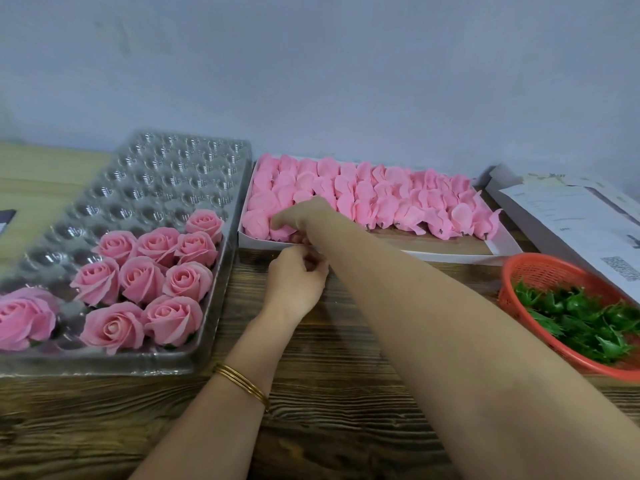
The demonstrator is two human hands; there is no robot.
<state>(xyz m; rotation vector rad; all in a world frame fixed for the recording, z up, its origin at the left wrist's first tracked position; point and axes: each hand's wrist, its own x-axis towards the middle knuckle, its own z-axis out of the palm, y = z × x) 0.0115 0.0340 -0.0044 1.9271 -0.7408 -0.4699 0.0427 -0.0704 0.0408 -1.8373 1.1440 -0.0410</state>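
- Pink thin-petalled rose heads [381, 199] lie packed in overlapping rows in the flat white cardboard box [450, 258]. The box's near strip is bare. Head view, the only one.
- right hand [301, 216]: fingers curled down on the corner rose head [282, 233] at the box's near left. The thumb is hidden, but it reads as a pinch.
- left hand [298, 282]: fingers curled together just in front of the box's front wall, over the dark wooden counter [346, 393]. Cannot tell whether it holds anything.
- Risk: the petals look soft, so too tight a pinch could crease or tear one.
- Risk: the heads overlap, so lifting one may drag its neighbour out of its row or over the low wall.
- Clear plastic blister tray [166, 168], left: about ten finished pink roses [152, 275], all in the near cups.
- Round orange plastic basket [512, 271], right: green plastic calyx pieces [581, 317].
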